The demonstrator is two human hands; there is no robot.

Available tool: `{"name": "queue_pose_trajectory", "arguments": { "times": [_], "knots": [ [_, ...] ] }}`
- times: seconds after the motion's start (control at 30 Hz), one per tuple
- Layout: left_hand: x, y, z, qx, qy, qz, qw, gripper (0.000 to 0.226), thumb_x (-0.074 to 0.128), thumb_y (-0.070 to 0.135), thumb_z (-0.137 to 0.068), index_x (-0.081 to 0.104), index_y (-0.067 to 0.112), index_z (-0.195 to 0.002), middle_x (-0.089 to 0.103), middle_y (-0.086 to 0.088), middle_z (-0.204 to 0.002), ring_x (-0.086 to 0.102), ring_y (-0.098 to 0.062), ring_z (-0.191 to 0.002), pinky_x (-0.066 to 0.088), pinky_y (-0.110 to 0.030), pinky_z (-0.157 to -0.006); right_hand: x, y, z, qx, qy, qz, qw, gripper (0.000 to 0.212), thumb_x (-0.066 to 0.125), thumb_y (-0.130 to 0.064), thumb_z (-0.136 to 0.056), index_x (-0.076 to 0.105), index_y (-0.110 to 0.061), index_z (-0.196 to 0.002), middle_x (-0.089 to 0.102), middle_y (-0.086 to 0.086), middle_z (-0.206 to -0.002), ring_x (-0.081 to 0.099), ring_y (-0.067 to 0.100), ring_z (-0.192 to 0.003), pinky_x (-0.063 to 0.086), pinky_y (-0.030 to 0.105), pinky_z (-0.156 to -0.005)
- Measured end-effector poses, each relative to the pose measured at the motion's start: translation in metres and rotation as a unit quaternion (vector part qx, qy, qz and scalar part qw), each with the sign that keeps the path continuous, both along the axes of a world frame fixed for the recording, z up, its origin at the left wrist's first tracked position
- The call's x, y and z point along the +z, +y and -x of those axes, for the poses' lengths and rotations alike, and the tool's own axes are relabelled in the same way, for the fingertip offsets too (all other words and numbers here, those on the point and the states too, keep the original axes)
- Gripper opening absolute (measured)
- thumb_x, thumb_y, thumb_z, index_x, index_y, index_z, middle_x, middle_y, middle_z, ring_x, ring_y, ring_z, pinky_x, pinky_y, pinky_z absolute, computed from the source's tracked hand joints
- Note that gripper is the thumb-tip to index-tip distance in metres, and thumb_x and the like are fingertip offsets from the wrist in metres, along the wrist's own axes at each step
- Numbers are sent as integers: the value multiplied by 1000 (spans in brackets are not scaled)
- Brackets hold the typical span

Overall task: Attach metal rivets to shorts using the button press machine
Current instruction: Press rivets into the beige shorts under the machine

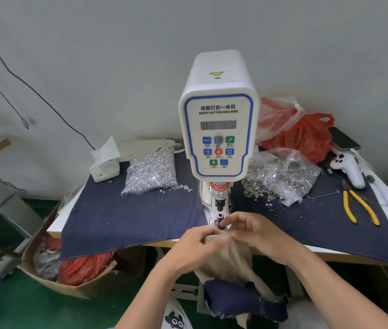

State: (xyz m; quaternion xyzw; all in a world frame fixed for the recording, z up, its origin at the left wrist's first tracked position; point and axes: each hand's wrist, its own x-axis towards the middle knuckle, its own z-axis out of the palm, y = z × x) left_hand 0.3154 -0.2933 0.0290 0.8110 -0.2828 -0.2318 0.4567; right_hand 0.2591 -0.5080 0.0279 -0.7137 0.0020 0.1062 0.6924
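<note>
On the bench's right side lie yellow-handled pliers (360, 207), a white handheld controller (349, 168), a dark phone (343, 138) and a red plastic bag (306, 136) — all well apart from a white tissue box (104, 166) at the left. Below the bench — a cardboard box (53, 279) on the green floor (3, 305).

Table (55, 225) carries denim cloth (129, 217), seemingly full-width.

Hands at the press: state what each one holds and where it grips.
Both hold the beige fabric of the shorts by its top edge, beside the lower die: left hand on the left, right hand on the right.
</note>
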Motion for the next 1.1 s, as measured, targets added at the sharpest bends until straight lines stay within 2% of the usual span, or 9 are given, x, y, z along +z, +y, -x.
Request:
{"name": "queue_pose_trajectory", "arguments": {
  "times": [0.1, 0.2, 0.33, 0.5, 0.6, 0.67, 0.8, 0.97, 1.1],
  "knots": [
    [9, 3, 8, -24, -53, 9, 998, 48, 65, 60, -93, 65, 12, -92, 52, 6, -78, 46, -9, -74, 39, -35, -69, 8, 9, 7, 5, -45, 12, 999, 20, 64, -2, -97, 71, -15, -111, 75, 17, -109, 70, 16, -97, 54, 27, -88],
    [20, 18, 11, 1, 76, 147, 986, 45, 69, 53, -96, 58, 11, -85, 48, 1, -80, 44, -15, -78, 33, -38, -73, 14, 2, 17, -36, -63, -3, 997, 22, 64, -7, -97, 72, -22, -111, 74, 6, -115, 68, 12, -102, 53, 26, -87],
    [24, 30, 13, 95, 324, 394, 855, 34, 87, 37, -77, 58, 21, -74, 57, -2, -75, 60, -18, -73, 52, -33, -70, 16, -12, 35, 40, -11, 117, 992, 24, 63, -21, -102, 68, -29, -124, 72, -15, -123, 64, 0, -116, 49, 19, -98],
    [30, 38, 6, 88, 382, 533, 750, 31, 75, 22, -70, 45, 20, -62, 46, 1, -64, 53, -17, -63, 52, -33, -66, 7, -10, 43, 101, -8, 239, 966, 17, 63, -27, -101, 70, -12, -99, 71, -6, -92, 61, 9, -84, 48, 33, -83],
    [23, 46, 5, 151, 376, 492, 771, 37, 81, 25, -59, 45, 19, -60, 43, 1, -61, 51, -17, -59, 50, -32, -61, 10, -9, 45, 31, 12, 49, 998, 19, 55, -15, -105, 69, -15, -93, 70, -5, -90, 62, 8, -86, 49, 24, -81],
    [20, 49, 4, 212, 329, 404, 827, 32, 83, 35, -60, 57, 17, -62, 55, -4, -65, 59, -20, -65, 52, -32, -67, 15, -8, 42, -20, 32, -74, 997, 22, 51, -12, -105, 71, -17, -95, 69, 3, -90, 63, 16, -84, 50, 23, -75],
    [17, 44, 9, 232, 30, 138, 962, 24, 73, 37, -72, 52, 25, -77, 63, 3, -85, 60, -17, -85, 47, -30, -80, 25, -4, 35, -76, 43, -180, 980, 18, 59, -19, -94, 62, -4, -104, 64, 11, -87, 62, 20, -76, 50, 24, -66],
    [9, 19, 34, 66, -259, 97, 959, 30, 68, 55, -95, 60, 38, -119, 60, 18, -124, 55, -15, -128, 38, -18, -107, 29, 11, 33, -60, 33, -181, 981, 12, 54, -10, -100, 60, 1, -100, 64, 14, -83, 63, 19, -73, 53, 26, -64],
    [3, 6, 44, 13, -147, 25, 989, 32, 68, 68, -87, 63, 40, -101, 62, 21, -103, 57, -6, -107, 44, -19, -90, 27, 13, 36, -38, 29, -135, 990, 28, 54, -13, -102, 50, 14, -107, 59, 27, -98, 55, 34, -89, 46, 45, -79]
  ]
}}
